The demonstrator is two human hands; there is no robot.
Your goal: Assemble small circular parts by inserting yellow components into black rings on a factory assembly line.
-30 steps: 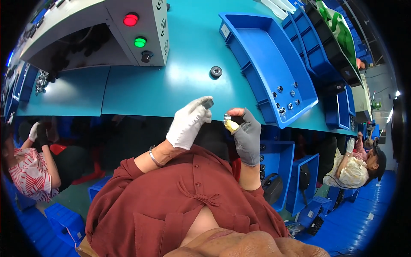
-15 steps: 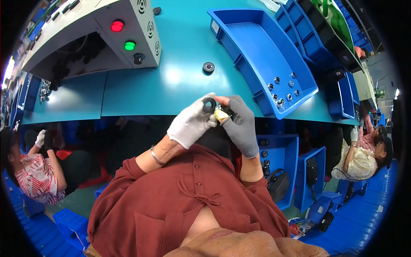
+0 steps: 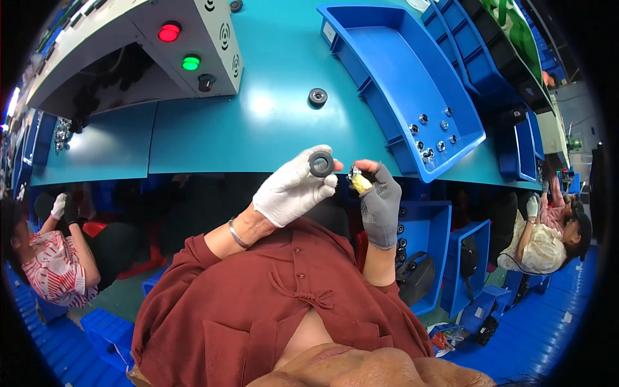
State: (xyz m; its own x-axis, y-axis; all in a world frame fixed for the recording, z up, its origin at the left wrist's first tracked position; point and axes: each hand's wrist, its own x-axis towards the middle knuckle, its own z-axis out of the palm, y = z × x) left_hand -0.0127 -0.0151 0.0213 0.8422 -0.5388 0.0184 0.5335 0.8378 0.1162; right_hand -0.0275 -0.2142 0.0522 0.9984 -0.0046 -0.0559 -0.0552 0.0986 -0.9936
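Note:
In its white glove, my left hand (image 3: 289, 191) pinches a black ring (image 3: 312, 169), small wheel-like and open in the middle, at the near edge of the table. To its right, my right hand (image 3: 379, 209) wears a grey glove with bare fingertips and something yellow wrapped around one digit. Its thumb and finger close on a small shiny chrome part (image 3: 353, 172), whose exact kind is too small to make out. A gap separates the two hands. Beyond them, a small black wheel (image 3: 318, 97) lies on the teal table (image 3: 271, 129).
Several chrome parts lie in a large blue tray (image 3: 403, 61) at the right. A grey machine housing (image 3: 187, 39) with red and green lamps stands at the left. Blue bins (image 3: 431, 258) sit below the table on the right. Other people (image 3: 58, 261) work on both sides.
My hands have moved apart: the right one went right with the chrome part, while the left turned the black ring more squarely into view.

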